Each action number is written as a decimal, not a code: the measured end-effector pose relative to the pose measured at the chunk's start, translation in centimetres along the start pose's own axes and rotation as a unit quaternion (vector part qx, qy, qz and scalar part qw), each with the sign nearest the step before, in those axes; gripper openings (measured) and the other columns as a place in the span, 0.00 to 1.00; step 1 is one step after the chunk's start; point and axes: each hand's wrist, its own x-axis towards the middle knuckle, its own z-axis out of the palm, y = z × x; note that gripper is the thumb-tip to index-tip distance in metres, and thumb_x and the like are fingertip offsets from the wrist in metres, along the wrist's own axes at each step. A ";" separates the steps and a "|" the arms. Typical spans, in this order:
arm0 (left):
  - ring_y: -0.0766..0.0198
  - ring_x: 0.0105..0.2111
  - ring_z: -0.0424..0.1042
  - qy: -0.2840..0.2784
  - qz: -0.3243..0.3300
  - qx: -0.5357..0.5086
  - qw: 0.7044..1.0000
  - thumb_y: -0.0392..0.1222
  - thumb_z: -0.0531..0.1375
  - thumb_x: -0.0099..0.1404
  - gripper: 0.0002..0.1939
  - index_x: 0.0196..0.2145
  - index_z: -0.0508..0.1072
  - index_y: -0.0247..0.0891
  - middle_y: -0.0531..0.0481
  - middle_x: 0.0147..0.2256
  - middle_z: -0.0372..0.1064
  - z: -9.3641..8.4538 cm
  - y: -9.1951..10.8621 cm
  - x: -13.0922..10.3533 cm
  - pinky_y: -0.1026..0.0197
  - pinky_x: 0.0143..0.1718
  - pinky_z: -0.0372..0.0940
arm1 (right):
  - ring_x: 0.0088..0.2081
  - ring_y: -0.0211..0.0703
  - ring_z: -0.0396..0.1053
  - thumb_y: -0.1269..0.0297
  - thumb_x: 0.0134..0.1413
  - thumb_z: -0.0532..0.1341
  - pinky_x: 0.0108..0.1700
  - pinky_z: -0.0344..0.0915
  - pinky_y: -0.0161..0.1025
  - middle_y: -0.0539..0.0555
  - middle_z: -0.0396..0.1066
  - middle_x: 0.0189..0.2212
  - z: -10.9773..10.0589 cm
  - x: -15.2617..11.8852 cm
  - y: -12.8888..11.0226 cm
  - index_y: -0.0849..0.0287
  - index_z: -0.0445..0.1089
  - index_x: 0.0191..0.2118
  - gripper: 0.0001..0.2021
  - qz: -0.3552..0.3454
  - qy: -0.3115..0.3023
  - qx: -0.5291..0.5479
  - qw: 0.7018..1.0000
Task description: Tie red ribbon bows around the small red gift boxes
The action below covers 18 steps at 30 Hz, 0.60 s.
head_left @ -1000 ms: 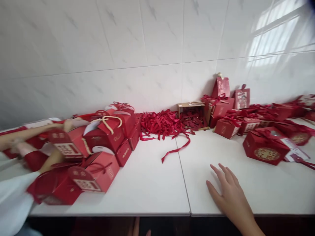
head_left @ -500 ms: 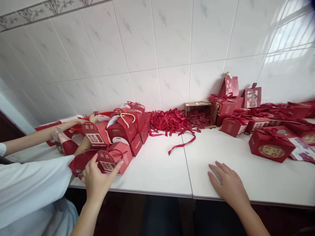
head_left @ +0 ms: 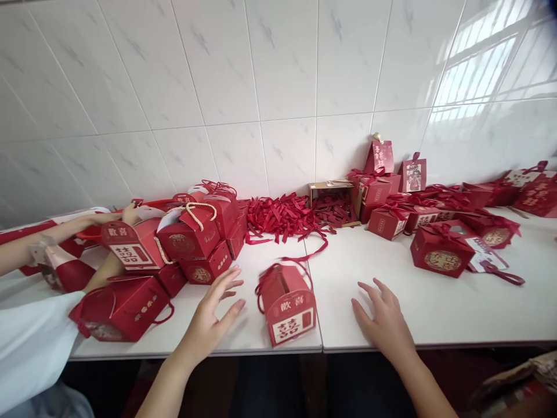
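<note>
A red gift box (head_left: 285,305) with a cord handle and a white character panel sits on the white table between my hands, slightly blurred. Just left of it, my left hand (head_left: 213,316) has its fingers apart and holds nothing. My right hand (head_left: 383,316), also with spread fingers, hovers over or rests on the table to the right of the box; contact cannot be told. Beside my left hand stands a stack of red gift boxes (head_left: 189,232), some with rope handles. Nearer the front edge lies another red box (head_left: 126,310) with a cord loop.
Red ribbons (head_left: 282,215) are heaped against the tiled wall beside a cardboard box (head_left: 333,203) of dark red pieces. Several ribboned boxes (head_left: 441,249) stand to the right. At far left, a co-worker's arm (head_left: 65,232) reaches across the table near an orange-red basket.
The small corded gift box has come from the left pile to the table in front of me, and my left hand has let go of it. The view has turned slightly right.
</note>
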 end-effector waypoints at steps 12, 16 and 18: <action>0.54 0.52 0.65 -0.127 -0.002 -0.113 0.985 0.52 0.56 0.64 0.22 0.54 0.64 0.47 0.45 0.56 0.60 5.6 4.7 3.3 0.57 0.46 0.67 | 0.53 0.49 0.66 0.53 0.57 0.58 0.53 0.65 0.46 0.59 0.62 0.56 -2.6 -0.2 -8.8 0.53 0.57 0.56 0.23 -0.026 -0.158 0.479 0.863; 0.51 0.62 0.51 -0.150 0.023 -0.070 0.986 0.51 0.58 0.62 0.28 0.59 0.61 0.51 0.48 0.62 0.50 5.7 4.8 2.2 0.56 0.57 0.58 | 0.51 0.47 0.68 0.56 0.57 0.58 0.51 0.67 0.44 0.59 0.63 0.55 -2.5 -0.2 -10.4 0.53 0.56 0.55 0.22 -0.017 -0.169 0.464 0.869; 0.51 0.60 0.56 -0.152 0.009 -0.060 0.986 0.53 0.57 0.62 0.31 0.61 0.58 0.49 0.46 0.61 0.52 5.8 4.0 2.2 0.56 0.55 0.60 | 0.50 0.47 0.68 0.55 0.56 0.59 0.50 0.67 0.43 0.58 0.64 0.54 -2.4 -0.5 -10.7 0.53 0.56 0.54 0.22 -0.014 -0.157 0.435 0.886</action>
